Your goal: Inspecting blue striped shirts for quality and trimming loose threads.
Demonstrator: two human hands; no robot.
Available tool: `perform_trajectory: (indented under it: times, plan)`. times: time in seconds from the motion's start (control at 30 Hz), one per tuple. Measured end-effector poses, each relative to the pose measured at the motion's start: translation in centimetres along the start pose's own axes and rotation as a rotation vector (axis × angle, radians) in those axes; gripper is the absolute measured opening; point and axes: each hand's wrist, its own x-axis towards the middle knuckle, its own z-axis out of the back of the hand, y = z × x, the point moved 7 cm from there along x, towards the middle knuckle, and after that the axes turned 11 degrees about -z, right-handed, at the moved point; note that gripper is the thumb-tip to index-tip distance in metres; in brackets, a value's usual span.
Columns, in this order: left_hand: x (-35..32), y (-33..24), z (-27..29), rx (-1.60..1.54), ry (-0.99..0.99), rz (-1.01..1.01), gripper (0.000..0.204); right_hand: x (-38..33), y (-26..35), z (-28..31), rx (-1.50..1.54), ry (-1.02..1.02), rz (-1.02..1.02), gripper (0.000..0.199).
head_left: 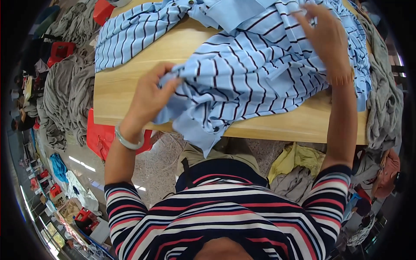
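Note:
A light blue striped shirt [242, 69] lies crumpled across the wooden table, with dark and white stripes. My left hand [151, 91] has its thumb and fingers closed on a gathered fold at the garment's near left part. Below that grip, a plain pale blue piece of the cloth hangs over the table's front edge, with a dark button close by. Over the upper right of the fabric is my right hand [325, 37], its fingers apart and slightly blurred. Whether its fingertips touch the cloth, I cannot tell.
The wooden table [117, 102] has its front edge close to my body. More striped cloth [130, 37] spreads at the far left. Grey fabric heaps [69, 91] stand at left, and grey cloth [383, 95] drapes at right. A red stool [102, 136] and yellow cloth [292, 160] sit below.

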Motion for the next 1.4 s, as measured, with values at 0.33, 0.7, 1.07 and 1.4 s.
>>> perform_trajectory:
  times: [0.33,0.7,1.07,1.4]
  plan:
    - [9.1,-5.2,3.9,0.481,-0.294,-0.429,0.024,-14.6,-0.4,-6.3,0.086,0.220,-0.038,0.052]
    - [6.8,-15.9,-2.2,-0.312,0.173,-0.353,0.040,-12.0,-5.1,-2.0,0.443,-0.052,-0.224,0.065]
    - [-11.1,-11.0,-14.2,-0.358,0.655,-0.403,0.068,-16.3,-6.5,0.5,-0.099,-0.058,-0.180,0.018]
    - [-9.3,-8.9,-20.0,-0.427,0.188,-0.168,0.070,-12.8,6.0,-7.2,-0.053,0.242,-0.064,0.040]
